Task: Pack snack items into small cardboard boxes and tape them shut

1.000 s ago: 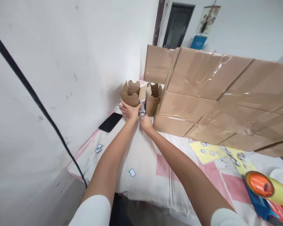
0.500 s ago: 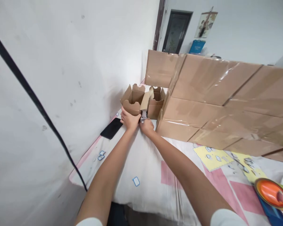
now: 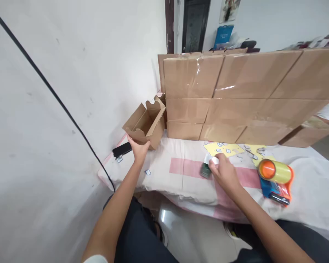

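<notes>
My left hand (image 3: 139, 149) grips the near end of an open cardboard box (image 3: 157, 138), thumb and fingers spread across its front. The box is tilted, its top flaps stand up, and no contents show in the visible part. Over the bed-like surface, my right hand (image 3: 225, 172) is closed on a small item with a white top and a dark green base (image 3: 205, 170). Motion blurs it, so its kind is unclear. A second open box (image 3: 161, 98) is mostly hidden behind the first. A black phone (image 3: 122, 150) lies just left of my left hand.
Taped cartons (image 3: 235, 80) form a wall along the far side. Yellow sticker sheets (image 3: 222, 149) lie before it. A tape dispenser (image 3: 275, 179) with a yellow roll sits at the right. Loose stickers (image 3: 148, 172) dot the white-and-pink cloth. A black cord (image 3: 57, 96) hangs at left.
My right hand has moved from between the two boxes toward the right, with the small item in it. The box at my left hand has shifted and tilted. The view has turned right.
</notes>
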